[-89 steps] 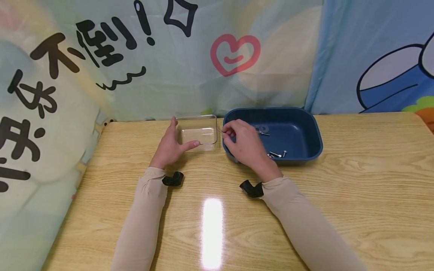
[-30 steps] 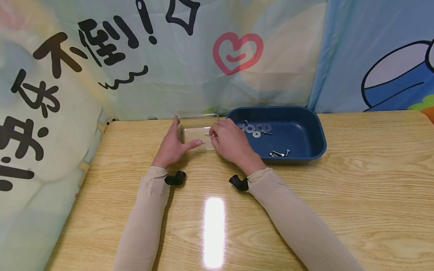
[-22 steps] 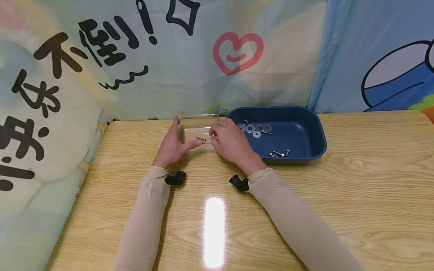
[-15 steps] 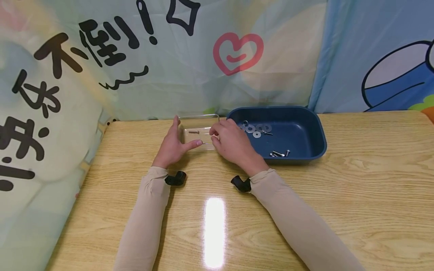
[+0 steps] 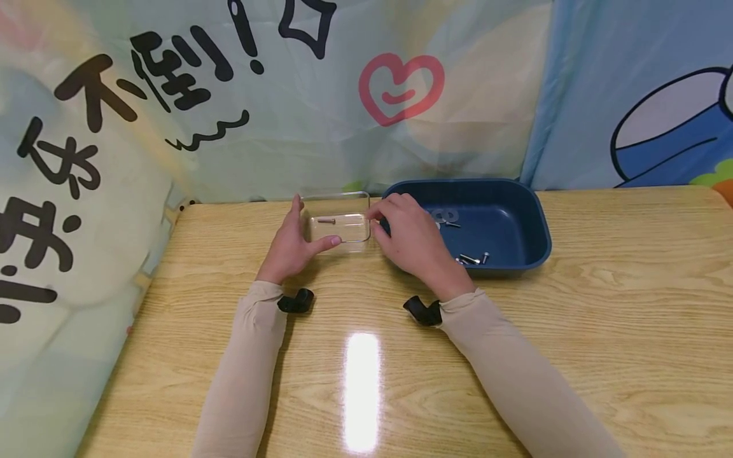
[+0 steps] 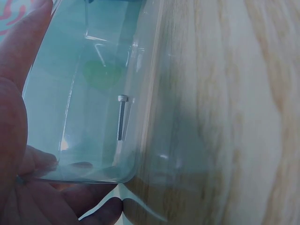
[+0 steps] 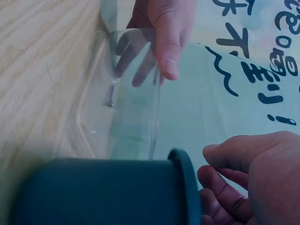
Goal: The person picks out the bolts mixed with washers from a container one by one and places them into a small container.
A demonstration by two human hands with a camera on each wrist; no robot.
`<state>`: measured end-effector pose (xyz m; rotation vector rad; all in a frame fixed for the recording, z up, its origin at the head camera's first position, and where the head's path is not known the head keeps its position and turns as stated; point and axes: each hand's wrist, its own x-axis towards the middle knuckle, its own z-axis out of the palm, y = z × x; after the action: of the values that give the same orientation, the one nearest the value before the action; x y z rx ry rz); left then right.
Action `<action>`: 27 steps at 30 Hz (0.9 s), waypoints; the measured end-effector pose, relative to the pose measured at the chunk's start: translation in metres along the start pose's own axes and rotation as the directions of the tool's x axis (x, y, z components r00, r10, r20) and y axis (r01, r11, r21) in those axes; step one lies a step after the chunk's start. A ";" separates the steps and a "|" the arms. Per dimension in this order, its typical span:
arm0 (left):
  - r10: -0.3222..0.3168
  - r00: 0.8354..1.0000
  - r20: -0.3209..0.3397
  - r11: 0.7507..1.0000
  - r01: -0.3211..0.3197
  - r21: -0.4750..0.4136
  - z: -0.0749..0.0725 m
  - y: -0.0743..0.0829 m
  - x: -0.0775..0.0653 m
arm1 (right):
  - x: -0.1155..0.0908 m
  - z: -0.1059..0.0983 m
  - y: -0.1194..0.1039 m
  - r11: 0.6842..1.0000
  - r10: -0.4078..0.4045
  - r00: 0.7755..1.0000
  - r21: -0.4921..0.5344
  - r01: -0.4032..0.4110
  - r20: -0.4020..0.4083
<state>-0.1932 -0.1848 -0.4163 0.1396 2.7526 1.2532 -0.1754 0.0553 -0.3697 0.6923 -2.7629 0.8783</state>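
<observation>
At the back of the table stands a clear plastic box (image 5: 354, 230). My left hand (image 5: 288, 251) grips its left end, thumb along the near rim and fingers around the far side. One socket-head screw (image 5: 326, 221) lies on the box floor; the left wrist view shows this screw (image 6: 121, 117) with its cylindrical head and thin shank. My right hand (image 5: 417, 242) hovers over the left edge of a dark blue tray (image 5: 506, 222), beside the box. In the right wrist view its thumb and fingers (image 7: 229, 192) are loosely bent with nothing between them.
Inside the tray lie several flat washers (image 5: 449, 215), partly hidden by my right hand, and several screws (image 5: 471, 259) near its front wall. A printed curtain (image 5: 469, 140) hangs right behind both containers. The wooden table (image 5: 458, 394) extends in front and to the right.
My right hand has carried a screw from the tray's edge into the clear box and released it, and has since drawn back to the right. My left hand has kept its place.
</observation>
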 end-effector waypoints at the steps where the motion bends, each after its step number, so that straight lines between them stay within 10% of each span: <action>1: -0.001 1.000 0.000 1.000 0.001 0.001 0.000 0.000 0.000 | -0.001 -0.001 0.001 1.000 -0.002 1.000 0.000 0.002 -0.004; 27: -0.020 1.000 0.017 1.000 0.020 0.002 -0.001 0.002 -0.002 | -0.027 -0.030 0.023 0.998 0.049 0.998 -0.034 -0.051 -0.043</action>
<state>-0.1909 -0.1841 -0.4138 0.1216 2.7340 1.2382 -0.1621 0.0994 -0.3648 0.5944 -2.7627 0.8411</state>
